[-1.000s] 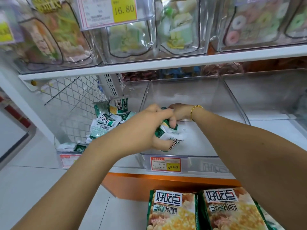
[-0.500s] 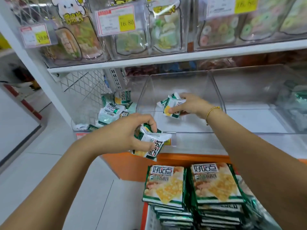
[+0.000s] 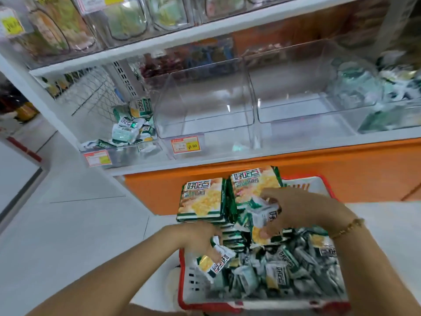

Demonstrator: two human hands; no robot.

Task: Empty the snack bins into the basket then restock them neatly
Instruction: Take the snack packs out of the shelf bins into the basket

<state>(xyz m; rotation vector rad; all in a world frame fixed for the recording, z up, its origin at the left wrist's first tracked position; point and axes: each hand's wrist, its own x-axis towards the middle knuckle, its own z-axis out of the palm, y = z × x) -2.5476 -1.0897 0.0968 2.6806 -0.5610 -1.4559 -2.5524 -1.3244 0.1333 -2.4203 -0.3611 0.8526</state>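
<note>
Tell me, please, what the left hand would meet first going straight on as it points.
Probably the heap of small green-and-white snack packets in the red plastic basket; depth is unclear.

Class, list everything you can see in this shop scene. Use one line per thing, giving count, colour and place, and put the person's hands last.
clear bins: at least four, transparent, lower shelf; the two middle ones are empty
binned packets: several, green and white, leftmost bin
price tags: two, red, white and yellow, bin fronts
bagged snacks: several, blurred, upper shelf
basket: one, red rim and white walls, below the shelf
loose packets: many, green, white and yellow, in the basket
large packs: two stacks, green-edged, far end of the basket
bracelet: one, gold, right wrist
left hand: grips a single packet over the basket
right hand: grips a packet bunch over the basket
</note>
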